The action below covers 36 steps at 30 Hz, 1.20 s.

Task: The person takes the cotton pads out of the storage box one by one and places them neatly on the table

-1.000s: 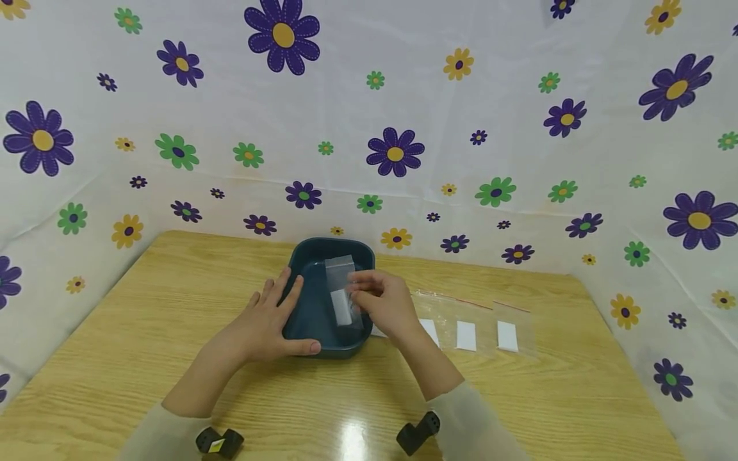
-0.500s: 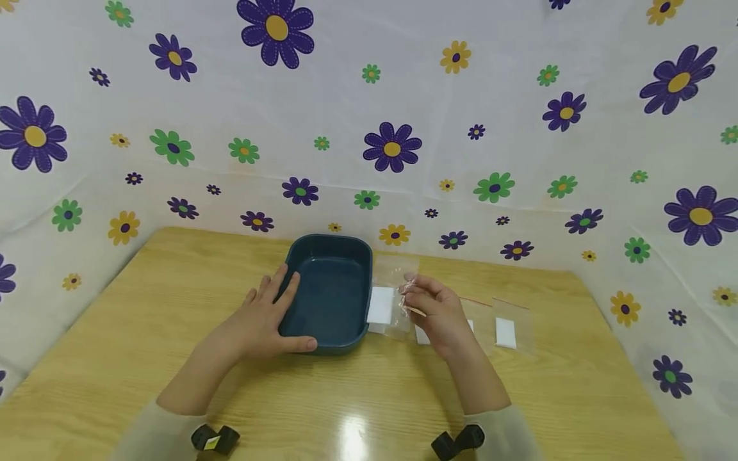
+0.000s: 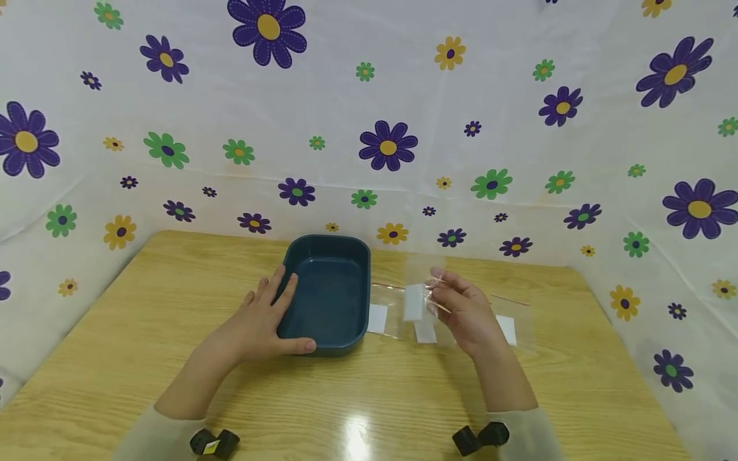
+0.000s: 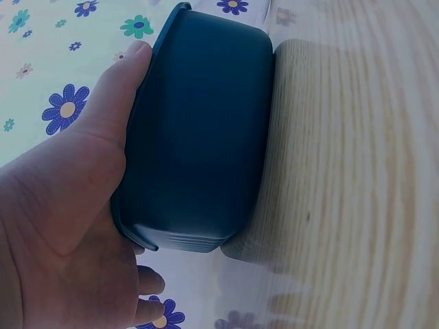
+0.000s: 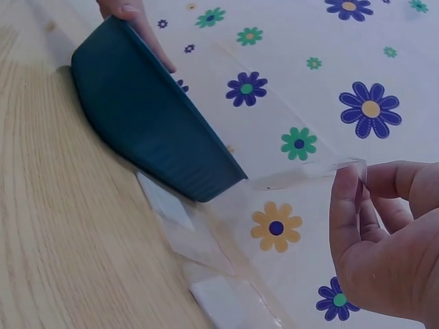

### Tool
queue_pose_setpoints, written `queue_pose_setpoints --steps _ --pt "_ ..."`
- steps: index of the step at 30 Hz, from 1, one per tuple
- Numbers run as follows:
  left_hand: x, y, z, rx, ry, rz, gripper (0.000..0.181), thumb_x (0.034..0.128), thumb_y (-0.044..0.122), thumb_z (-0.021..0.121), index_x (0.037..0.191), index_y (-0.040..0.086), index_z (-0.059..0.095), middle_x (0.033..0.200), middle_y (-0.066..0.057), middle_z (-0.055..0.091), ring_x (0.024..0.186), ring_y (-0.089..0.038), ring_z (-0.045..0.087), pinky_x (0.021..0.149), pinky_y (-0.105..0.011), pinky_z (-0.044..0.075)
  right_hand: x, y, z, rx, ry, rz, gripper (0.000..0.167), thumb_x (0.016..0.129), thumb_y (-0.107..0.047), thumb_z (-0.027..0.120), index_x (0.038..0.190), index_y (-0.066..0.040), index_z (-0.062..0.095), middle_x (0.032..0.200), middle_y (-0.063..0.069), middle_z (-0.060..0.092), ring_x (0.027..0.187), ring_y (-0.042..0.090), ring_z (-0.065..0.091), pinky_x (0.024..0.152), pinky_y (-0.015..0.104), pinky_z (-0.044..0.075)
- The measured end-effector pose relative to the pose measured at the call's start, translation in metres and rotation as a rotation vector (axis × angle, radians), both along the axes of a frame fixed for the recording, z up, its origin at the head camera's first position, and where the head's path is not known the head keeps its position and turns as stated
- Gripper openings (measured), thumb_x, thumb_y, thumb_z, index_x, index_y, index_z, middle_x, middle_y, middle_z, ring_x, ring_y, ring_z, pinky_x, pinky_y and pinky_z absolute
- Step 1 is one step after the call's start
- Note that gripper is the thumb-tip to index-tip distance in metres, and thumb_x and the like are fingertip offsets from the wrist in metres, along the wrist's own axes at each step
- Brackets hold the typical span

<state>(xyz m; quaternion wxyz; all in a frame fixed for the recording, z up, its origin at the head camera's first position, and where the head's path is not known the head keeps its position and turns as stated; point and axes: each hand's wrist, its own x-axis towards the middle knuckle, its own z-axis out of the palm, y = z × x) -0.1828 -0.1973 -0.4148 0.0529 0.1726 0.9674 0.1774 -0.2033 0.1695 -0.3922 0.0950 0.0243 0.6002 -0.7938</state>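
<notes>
My left hand rests against the left and front sides of a dark teal rectangular tub, its fingers spread straight over the rim. In the left wrist view the thumb lies along the tub's upper edge. Nothing is seen inside the tub. To the right of it, my right hand pinches the edge of a clear zip bag with a white rectangular piece inside. That bag hangs above the table, partly overlapping the bags lying there. In the right wrist view it appears nearly edge-on between thumb and fingers.
Clear zip bags with white pieces lie in a row on the wooden table: one beside the tub, another below the held bag, one partly behind the right wrist. A flower-patterned cloth encloses the back and sides.
My right hand has carried the zip bag from over the tub out to the right, above the row of bags. The left hand has stayed at the tub.
</notes>
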Motion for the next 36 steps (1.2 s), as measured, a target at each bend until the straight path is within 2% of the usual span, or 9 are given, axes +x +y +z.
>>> queue_pose_setpoints --steps 9,17,26,36 --pt "0.002 0.0 0.002 0.012 -0.005 -0.002 0.13 0.0708 0.087 0.059 0.161 0.006 0.01 0.166 -0.021 -0.005 0.148 -0.055 0.004 0.115 -0.071 0.012 -0.004 0.015 -0.001 0.011 -0.002 -0.031 0.046 0.1 -0.001 0.055 0.145 -0.002 0.047 0.104 -0.007 0.067 0.091 0.007 0.064 0.083 0.02 0.055" --pt "0.003 0.001 0.003 0.021 -0.007 -0.002 0.13 0.0708 0.086 0.06 0.161 0.006 0.01 0.166 -0.021 -0.006 0.148 -0.055 0.004 0.115 -0.071 0.012 -0.005 0.033 -0.001 0.0 -0.016 -0.083 0.033 0.099 -0.001 0.057 0.128 -0.015 0.064 0.102 -0.008 0.068 0.092 0.007 0.064 0.081 0.021 0.055" --pt "0.001 0.001 0.003 0.021 0.013 -0.008 0.129 0.0714 0.086 0.059 0.161 0.008 0.009 0.167 -0.02 -0.005 0.148 -0.055 0.005 0.115 -0.071 0.013 -0.006 0.055 0.005 -0.009 -0.028 -0.126 0.027 0.099 -0.004 0.06 0.117 -0.023 0.068 0.101 -0.008 0.069 0.09 0.005 0.062 0.076 0.017 0.052" --pt "0.001 0.001 0.003 0.01 0.003 -0.001 0.131 0.07 0.088 0.058 0.161 0.007 0.01 0.167 -0.021 -0.005 0.147 -0.056 0.005 0.114 -0.071 0.013 -0.007 0.072 0.001 -0.041 -0.046 -0.171 0.025 0.1 -0.004 0.057 0.118 -0.02 0.066 0.097 -0.007 0.071 0.086 0.006 0.062 0.074 0.017 0.052"
